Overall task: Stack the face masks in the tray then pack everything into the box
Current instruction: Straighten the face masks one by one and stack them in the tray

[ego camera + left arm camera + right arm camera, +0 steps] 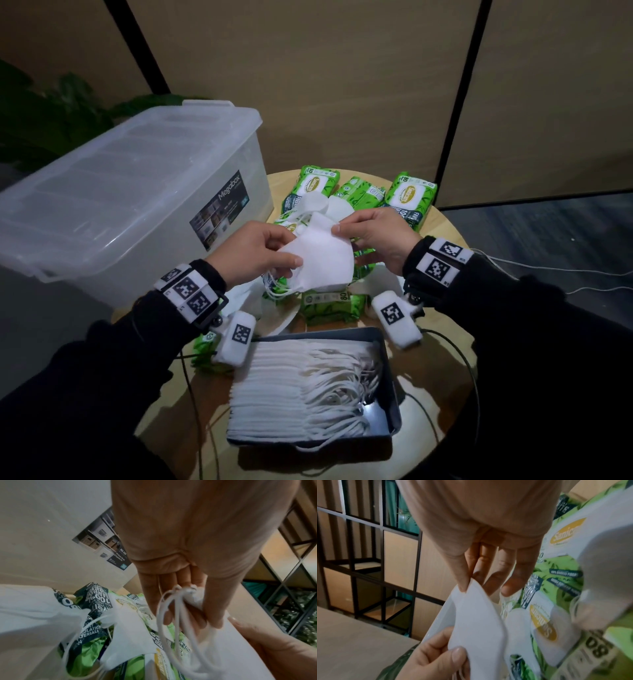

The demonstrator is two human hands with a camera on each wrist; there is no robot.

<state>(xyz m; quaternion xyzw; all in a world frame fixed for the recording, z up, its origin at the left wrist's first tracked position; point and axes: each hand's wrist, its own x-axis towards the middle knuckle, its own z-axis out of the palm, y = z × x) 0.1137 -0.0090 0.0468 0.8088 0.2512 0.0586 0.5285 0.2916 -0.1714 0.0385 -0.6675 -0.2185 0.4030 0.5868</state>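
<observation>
Translucent plastic box [113, 209]: largest item, lid still on, at the counter's [445, 236] left edge; rigid, probably light while empty, best taken by its rim.
Green wipe packs [411, 195]: scattered on the counter behind and under the hands; squashy, slick film, likely the heaviest items to pack, so take each one across its width.
Grey tray [390, 383]: nearest the person, holding a neat row of stacked masks [274, 394]; stiff, carry it level with both hands.
Held face mask [322, 253]: above the packs, soft, almost weightless, folded flat.
Left hand [253, 253]: pinches the lower corner, ear loops [171, 615] dangling by its fingers.
Right hand [373, 233]: pinches the top corner.
Grip advice: hold it by the edges, since the loops snag.
</observation>
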